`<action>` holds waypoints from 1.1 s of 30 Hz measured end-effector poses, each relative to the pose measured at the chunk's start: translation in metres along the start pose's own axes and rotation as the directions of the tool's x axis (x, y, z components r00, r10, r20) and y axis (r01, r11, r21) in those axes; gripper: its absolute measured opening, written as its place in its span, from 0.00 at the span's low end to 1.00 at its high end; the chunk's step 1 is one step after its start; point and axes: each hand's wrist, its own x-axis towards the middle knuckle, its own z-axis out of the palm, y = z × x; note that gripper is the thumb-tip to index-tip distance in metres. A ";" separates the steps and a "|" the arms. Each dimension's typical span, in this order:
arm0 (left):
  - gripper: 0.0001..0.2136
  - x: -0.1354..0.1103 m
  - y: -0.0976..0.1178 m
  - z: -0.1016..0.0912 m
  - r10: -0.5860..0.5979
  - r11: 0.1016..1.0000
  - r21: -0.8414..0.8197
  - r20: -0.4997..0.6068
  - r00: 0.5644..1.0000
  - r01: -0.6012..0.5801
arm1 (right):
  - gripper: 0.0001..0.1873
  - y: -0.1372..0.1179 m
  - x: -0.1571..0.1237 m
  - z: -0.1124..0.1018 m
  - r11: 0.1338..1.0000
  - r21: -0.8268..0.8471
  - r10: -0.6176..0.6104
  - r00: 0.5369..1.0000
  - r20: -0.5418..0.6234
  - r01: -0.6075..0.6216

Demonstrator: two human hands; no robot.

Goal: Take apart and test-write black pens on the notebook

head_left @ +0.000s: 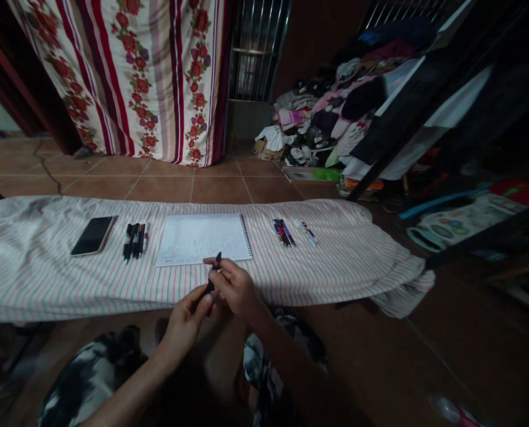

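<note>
Both my hands meet over the near edge of a striped cloth (46, 267) spread on the floor. My right hand (234, 287) pinches the upper part of a dark pen (214, 271), whose tip points up and away. My left hand (185, 320) is closed on the pen's lower end. Just beyond the pen lies an open spiral notebook (202, 238) with a white page. A row of dark pens (134, 239) lies left of the notebook, and a phone (92, 235) lies further left. More pens (284, 232) lie right of it.
A floral striped curtain (158, 77) hangs at the back. A heap of clothes and shoes (331, 118) fills the back right, beside a dark frame (424, 107). Brown floor tiles (158, 184) lie beyond the cloth. My knees in patterned fabric (91, 373) are below.
</note>
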 end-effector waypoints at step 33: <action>0.13 0.093 -0.001 -0.012 -0.022 0.996 -0.091 0.036 0.999 0.025 | 0.17 0.035 0.096 -0.025 0.983 0.179 0.051 0.997 -0.065 -0.038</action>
